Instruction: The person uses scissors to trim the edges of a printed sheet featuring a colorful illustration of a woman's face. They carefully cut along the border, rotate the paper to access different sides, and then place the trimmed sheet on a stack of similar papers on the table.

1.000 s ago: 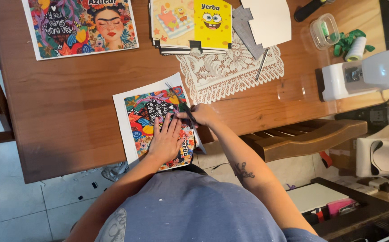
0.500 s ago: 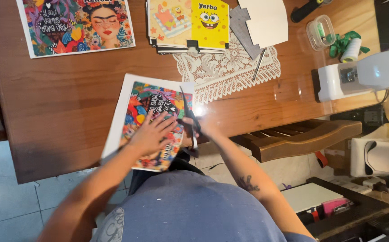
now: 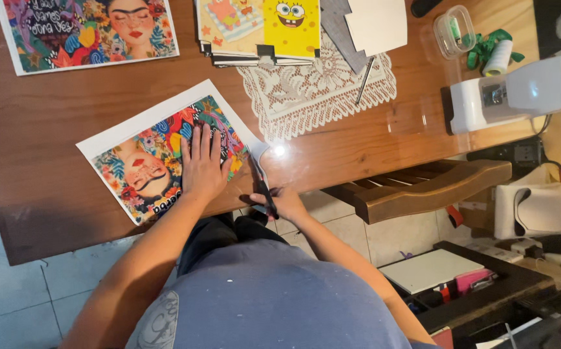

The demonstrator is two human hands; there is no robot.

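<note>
Head view: my left hand (image 3: 203, 165) lies flat, fingers spread, pressing a colourful print (image 3: 164, 152) onto the wooden table (image 3: 47, 110). My right hand (image 3: 280, 203) is closed around scissors (image 3: 262, 184), blades at the print's right edge near the table's front. A lace doily (image 3: 319, 94) lies just beyond.

Home craft room: sewing machine (image 3: 519, 90), prints (image 3: 164, 152), doily (image 3: 319, 90)

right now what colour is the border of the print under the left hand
White, plain in the head view: the border frames the colourful print.
</note>
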